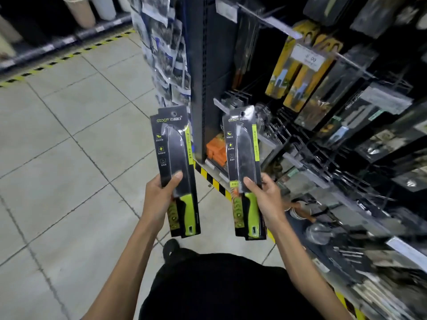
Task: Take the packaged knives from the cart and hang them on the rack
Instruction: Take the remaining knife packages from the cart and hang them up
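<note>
**shelfguy:** ok so where's this at? Person's got one packaged knife per hand. Left hand [159, 197] is clamped on the left knife [176, 169], thumb over the front of the card abt where blade meets the green handle. Right hand [265, 197] grips the right knife [246, 172] the same way. Both packs upright, hang holes at the top, well apart from each other.

**pegboard_pat:** so pickup's done, hanging isn't. Cart's not in view btw. Rack [323, 116] is off to the right, pegs w/ other packs already on them.

**shelfguy:** yep, I'd call it the carry/approach bit. Neither pack is touching a peg yet. Right knife is nearer the rack, looks like it sits in front of a clear peg tag [221, 107], but can't tell if that's the target peg.

**pegboard_pat:** next move imo: pick a free peg, line the hole at the top of the right pack w/ the peg tip, slide it on. Tricky bit is the grip's low on the pack, so the top could wobble. Prob easier one at a time, left waits.
</note>
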